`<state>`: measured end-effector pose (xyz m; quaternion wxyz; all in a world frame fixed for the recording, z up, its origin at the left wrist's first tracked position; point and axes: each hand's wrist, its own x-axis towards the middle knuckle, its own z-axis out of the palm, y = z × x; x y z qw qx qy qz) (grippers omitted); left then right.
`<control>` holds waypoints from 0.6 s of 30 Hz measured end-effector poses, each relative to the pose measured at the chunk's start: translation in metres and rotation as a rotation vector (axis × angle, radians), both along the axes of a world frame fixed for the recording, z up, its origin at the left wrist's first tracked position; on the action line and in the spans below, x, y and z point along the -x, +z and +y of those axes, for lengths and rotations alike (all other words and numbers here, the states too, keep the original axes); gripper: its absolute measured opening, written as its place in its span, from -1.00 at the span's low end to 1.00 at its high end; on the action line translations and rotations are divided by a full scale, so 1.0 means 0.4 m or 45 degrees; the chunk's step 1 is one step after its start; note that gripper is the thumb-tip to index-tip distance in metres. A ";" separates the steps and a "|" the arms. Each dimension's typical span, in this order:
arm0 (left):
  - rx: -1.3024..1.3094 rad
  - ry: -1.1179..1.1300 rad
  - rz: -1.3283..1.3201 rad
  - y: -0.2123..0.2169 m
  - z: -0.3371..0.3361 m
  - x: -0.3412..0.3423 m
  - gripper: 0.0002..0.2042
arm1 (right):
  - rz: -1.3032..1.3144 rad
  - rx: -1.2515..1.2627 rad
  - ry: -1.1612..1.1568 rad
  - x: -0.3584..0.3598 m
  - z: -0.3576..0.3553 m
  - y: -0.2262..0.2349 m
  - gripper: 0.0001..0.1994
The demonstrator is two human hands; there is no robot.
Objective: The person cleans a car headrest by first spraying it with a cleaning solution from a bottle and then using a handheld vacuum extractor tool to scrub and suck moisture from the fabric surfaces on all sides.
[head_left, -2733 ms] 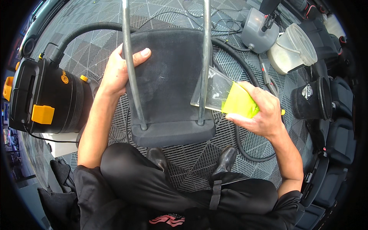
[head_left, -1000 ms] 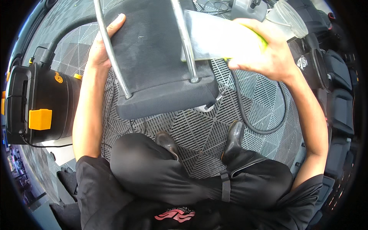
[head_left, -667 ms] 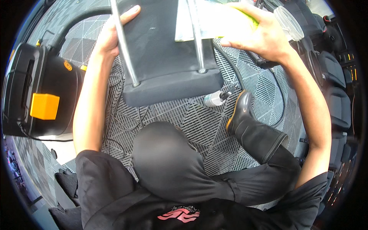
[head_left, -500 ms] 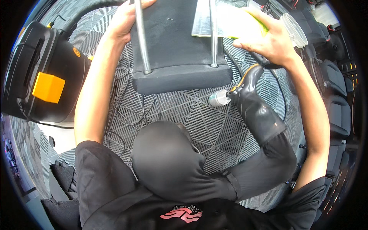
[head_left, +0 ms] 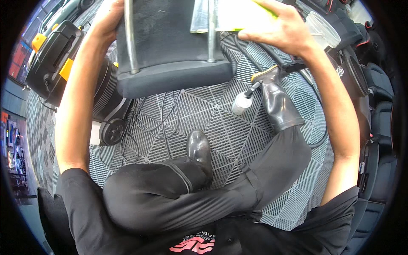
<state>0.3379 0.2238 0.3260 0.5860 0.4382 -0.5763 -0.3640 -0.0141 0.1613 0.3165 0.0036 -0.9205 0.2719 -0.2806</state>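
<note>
We grip the dark headrest (head_left: 170,46) at its left edge with our left hand (head_left: 106,19), fingers wrapped round it; our right hand (head_left: 282,32) clamps a clear packet (head_left: 225,17) against its top right.

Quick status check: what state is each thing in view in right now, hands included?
Left hand: gripping the headrest's edge.
Headrest: raised off the floor, metal posts facing the camera.
Right hand: holding a yellow cloth against the headrest.
Yellow cloth: pressed flat, partly inside a clear bag.
Vacuum: standing on the floor, hose attached.
Clear cup: lying tilted.
</note>
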 end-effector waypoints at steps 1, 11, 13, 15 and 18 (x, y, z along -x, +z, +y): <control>0.091 0.020 -0.116 0.023 0.025 0.012 -0.70 | -0.062 -0.031 0.060 0.010 0.030 0.010 -0.24; -0.108 0.291 -0.140 -0.011 0.174 0.053 -0.66 | -0.156 0.024 0.239 0.084 0.129 -0.025 -0.24; -0.118 0.252 -0.113 -0.044 0.190 0.072 -0.64 | -0.174 0.015 0.245 0.094 0.160 -0.047 -0.25; -0.135 0.200 -0.030 -0.092 0.195 0.067 -0.65 | -0.175 -0.009 0.247 0.095 0.171 -0.076 -0.29; -0.155 0.188 0.104 -0.160 0.218 0.059 -0.68 | -0.113 -0.013 0.216 0.074 0.195 -0.091 -0.32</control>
